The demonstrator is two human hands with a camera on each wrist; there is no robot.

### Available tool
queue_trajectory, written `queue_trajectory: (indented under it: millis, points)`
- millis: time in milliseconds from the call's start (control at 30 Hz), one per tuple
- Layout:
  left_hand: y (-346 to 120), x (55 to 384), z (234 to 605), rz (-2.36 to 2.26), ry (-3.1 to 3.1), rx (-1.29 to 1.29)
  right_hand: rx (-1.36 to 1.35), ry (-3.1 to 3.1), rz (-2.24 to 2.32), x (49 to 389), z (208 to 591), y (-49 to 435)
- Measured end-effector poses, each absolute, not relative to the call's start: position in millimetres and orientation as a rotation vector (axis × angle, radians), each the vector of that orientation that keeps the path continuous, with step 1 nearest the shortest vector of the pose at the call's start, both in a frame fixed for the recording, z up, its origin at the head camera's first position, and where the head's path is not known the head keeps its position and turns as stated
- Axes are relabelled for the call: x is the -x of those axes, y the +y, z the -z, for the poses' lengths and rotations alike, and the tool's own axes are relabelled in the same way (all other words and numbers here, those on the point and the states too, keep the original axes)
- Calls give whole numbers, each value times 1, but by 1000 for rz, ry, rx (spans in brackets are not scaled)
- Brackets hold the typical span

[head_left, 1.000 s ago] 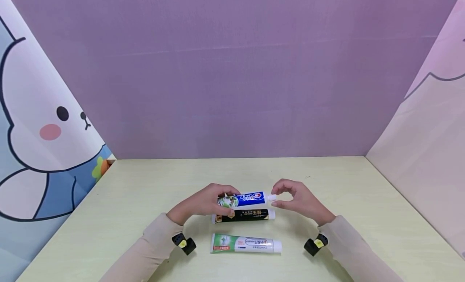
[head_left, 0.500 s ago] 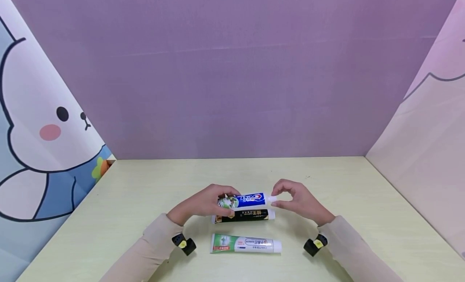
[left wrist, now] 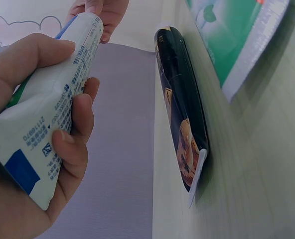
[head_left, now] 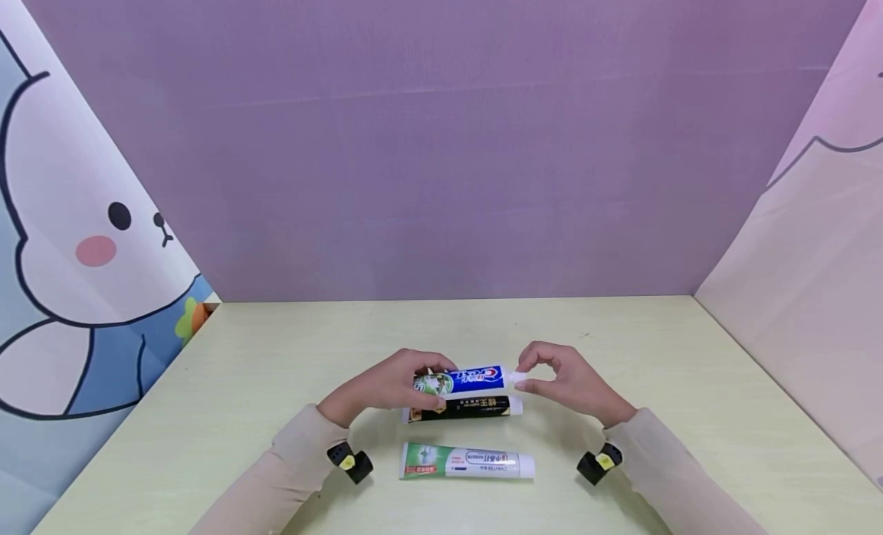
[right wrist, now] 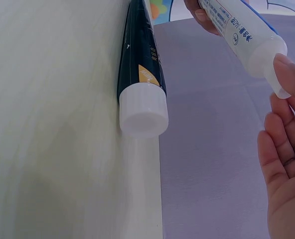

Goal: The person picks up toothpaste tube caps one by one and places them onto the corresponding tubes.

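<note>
My left hand (head_left: 396,379) grips a blue and white toothpaste tube (head_left: 476,379) round its body, held above the table and pointing right. In the left wrist view the fingers curl round the white printed back of this tube (left wrist: 63,94). At its right end my right hand (head_left: 569,382) pinches the small white cap (right wrist: 274,82) between thumb and fingers. Just below the held tube lies a black toothpaste tube (head_left: 476,409) with a white cap (right wrist: 143,110). Nearer the front, a green and white toothpaste tube (head_left: 465,462) lies flat, apart from both hands.
All of this is on a pale wooden table (head_left: 290,328). A purple panel (head_left: 441,175) rises along its back edge. Printed cloth panels stand at the left (head_left: 103,290) and right (head_left: 814,290). Each wrist wears a small black camera.
The right fingers have closed in on the white cap, and the tube's cap end has dipped slightly. Otherwise both hands and the two lying tubes stay in place.
</note>
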State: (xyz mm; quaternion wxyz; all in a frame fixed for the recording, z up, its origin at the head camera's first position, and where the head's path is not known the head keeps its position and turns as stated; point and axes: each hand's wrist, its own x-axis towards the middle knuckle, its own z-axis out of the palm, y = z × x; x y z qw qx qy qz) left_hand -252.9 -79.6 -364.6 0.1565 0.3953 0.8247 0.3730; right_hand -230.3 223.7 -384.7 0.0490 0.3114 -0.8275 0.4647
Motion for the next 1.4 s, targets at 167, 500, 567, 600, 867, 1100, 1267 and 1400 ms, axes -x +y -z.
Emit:
queue_trajectory:
  millis: [167, 500, 567, 600, 867, 1100, 1267, 1400]
  points:
    - [-80, 254, 365, -1064, 2365, -1128, -957, -2521, -1398, 230, 385, 223]
    - [-80, 254, 365, -1060, 2366, -1126, -945, -2542, -1409, 229, 384, 222]
    - [-80, 254, 365, -1059, 2367, -1121, -949, -2546, -1408, 229, 383, 222]
    - [-80, 254, 365, -1056, 2370, -1119, -948, -2548, -1412, 229, 383, 222]
    - [-81, 254, 367, -1056, 2369, -1131, -950, -2565, -1423, 228, 383, 221]
    - [-81, 255, 368, -1061, 2358, -1136, -929, -2606, -1423, 228, 382, 222]
    - [-81, 254, 368, -1059, 2363, -1121, -933, -2632, -1437, 228, 381, 222]
    - [-81, 254, 367, -1061, 2363, -1120, -922, -2634, -1457, 229, 382, 223]
